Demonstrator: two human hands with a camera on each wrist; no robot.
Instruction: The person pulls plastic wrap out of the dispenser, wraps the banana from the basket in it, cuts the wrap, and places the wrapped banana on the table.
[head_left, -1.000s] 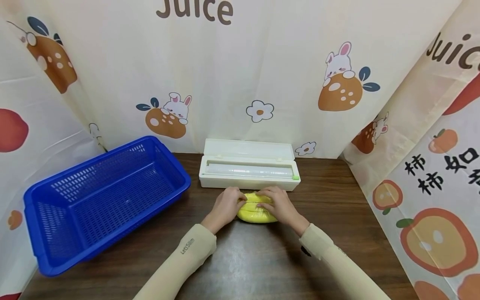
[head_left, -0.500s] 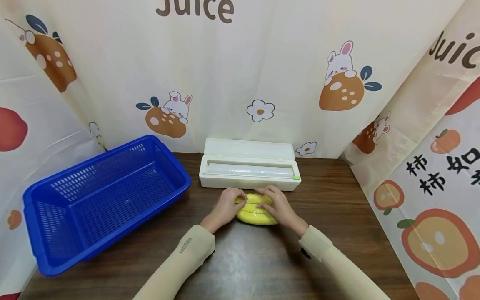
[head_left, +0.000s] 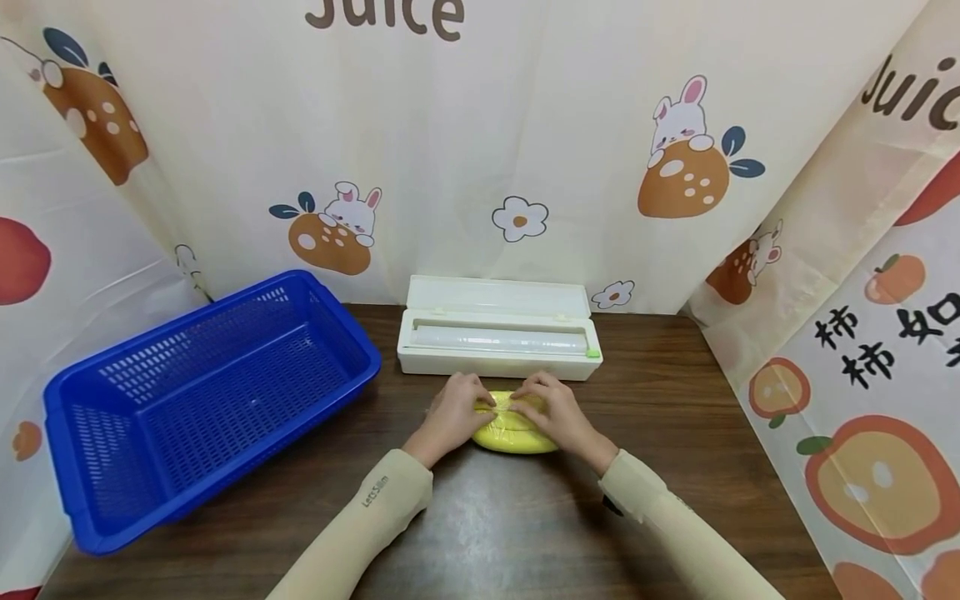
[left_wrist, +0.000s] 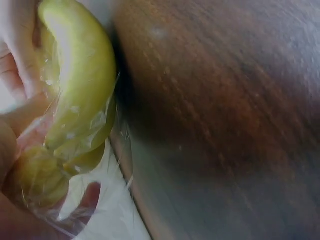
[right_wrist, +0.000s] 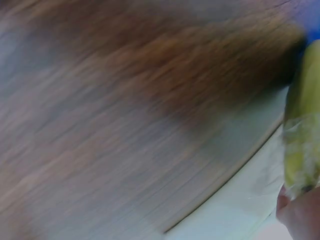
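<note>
A bunch of yellow bananas (head_left: 513, 441) lies on the table, wrapped in clear cling film (left_wrist: 102, 120) that shines and creases in the left wrist view. My left hand (head_left: 454, 412) is at its left end, thumb and fingers pinching the film over the top. From the right end, my right hand (head_left: 558, 414) pinches the film with curled fingers close to the left fingertips. The right wrist view is blurred and catches just one end of the bananas (right_wrist: 301, 145) with a fingertip below. The palms hide both ends of the bunch in the head view.
Behind the bananas stands a white cling film dispenser (head_left: 498, 365), lid up, with a roll (head_left: 498, 337) inside and a green slider (head_left: 593, 353) at its right. A blue perforated basket (head_left: 217, 417) sits at left on the brown wooden table (head_left: 495, 525). Printed curtains enclose the back and sides.
The fingers of both hands have come closer together over the middle of the bunch. The bananas have shifted slightly toward the person. The dispenser and basket stay in place.
</note>
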